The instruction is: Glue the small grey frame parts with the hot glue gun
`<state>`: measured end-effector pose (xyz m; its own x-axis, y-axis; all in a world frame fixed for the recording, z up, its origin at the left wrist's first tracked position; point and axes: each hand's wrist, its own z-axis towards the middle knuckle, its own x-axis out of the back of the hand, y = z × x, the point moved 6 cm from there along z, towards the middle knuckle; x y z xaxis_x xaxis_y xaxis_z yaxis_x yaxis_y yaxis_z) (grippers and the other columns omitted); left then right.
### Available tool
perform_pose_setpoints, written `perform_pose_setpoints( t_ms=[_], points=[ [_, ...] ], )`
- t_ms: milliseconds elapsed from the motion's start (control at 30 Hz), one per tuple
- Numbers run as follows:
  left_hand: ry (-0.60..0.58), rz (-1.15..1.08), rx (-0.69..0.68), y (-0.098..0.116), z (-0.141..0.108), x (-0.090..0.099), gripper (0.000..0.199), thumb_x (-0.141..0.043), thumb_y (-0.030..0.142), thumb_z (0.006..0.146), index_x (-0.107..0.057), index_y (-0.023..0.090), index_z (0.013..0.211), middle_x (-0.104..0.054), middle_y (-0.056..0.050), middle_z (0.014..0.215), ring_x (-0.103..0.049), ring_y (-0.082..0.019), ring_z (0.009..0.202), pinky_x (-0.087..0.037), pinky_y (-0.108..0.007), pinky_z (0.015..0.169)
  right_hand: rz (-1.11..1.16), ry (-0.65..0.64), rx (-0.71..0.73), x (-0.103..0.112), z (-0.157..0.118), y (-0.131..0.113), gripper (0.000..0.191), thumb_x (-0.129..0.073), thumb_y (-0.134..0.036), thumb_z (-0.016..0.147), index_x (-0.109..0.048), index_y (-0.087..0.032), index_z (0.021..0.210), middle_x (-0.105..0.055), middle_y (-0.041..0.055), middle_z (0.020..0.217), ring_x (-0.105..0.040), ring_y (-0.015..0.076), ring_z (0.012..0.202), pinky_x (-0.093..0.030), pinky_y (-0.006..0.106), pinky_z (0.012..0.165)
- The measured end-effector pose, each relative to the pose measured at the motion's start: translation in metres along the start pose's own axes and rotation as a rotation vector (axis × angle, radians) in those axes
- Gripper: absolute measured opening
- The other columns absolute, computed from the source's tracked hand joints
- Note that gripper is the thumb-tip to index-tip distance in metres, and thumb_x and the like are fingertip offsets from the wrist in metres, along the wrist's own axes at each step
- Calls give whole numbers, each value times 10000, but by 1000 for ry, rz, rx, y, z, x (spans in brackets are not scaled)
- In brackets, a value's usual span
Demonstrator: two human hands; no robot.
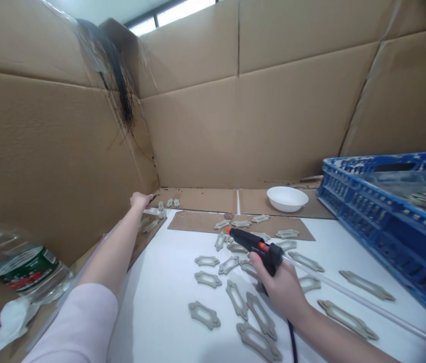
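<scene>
My right hand [286, 287] is wrapped round the grip of a black glue gun [248, 242] with an orange nozzle tip, which points left. A long clear glue stick [360, 292] runs out of its back. Below and around the gun lie several flat, greyish frame-shaped pieces [205, 313] with oblong openings. My left hand [140, 200] is stretched to the far left corner, its fingers closed together. A small dark tip shows at the fingers, too small to name. Beside that hand, several small pale pieces [170, 202] rest on a cardboard strip [205, 199].
A white bowl [287, 198] stands at the back, and a blue plastic crate [379, 227] fills the right side. On the left are a clear bottle [27, 267] and crumpled tissue [14, 320]. Tall cardboard walls [197, 136] enclose the white table [163, 302]. Dark fibres [122, 91] hang at the corner.
</scene>
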<state>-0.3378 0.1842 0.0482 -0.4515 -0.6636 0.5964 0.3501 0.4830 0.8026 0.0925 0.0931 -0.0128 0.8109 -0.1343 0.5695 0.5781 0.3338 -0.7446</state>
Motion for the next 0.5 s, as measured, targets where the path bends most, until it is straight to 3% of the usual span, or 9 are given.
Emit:
perform_pose_setpoints(
  t_ms=[133,300,500],
  points=[
    [-58,196,-112,5,2,8,311,-486,311,830,-501,142,1091,-536,-75,1073,-548,-175,910,-469,-373,762,2,3,14,0,0,-1,498,-364,-553,774,-653,-149,810,-565,36,561,-541,197,585,-442,295,571],
    [-101,399,-272,15,-5,16,235,-559,295,772,-618,116,913,-628,-82,861,-587,-178,794,-457,-294,692,-11,12,19,1,-1,-1,489,-364,-549,776,-650,-153,779,-533,26,518,-529,196,560,-429,289,537],
    [-176,664,-301,-8,-11,5,233,-528,338,799,-590,134,894,-615,-42,892,-584,-155,827,-459,-325,740,15,-22,-8,0,-2,0,475,-373,-559,766,-639,-164,751,-564,43,579,-556,218,646,-443,304,592]
  ],
)
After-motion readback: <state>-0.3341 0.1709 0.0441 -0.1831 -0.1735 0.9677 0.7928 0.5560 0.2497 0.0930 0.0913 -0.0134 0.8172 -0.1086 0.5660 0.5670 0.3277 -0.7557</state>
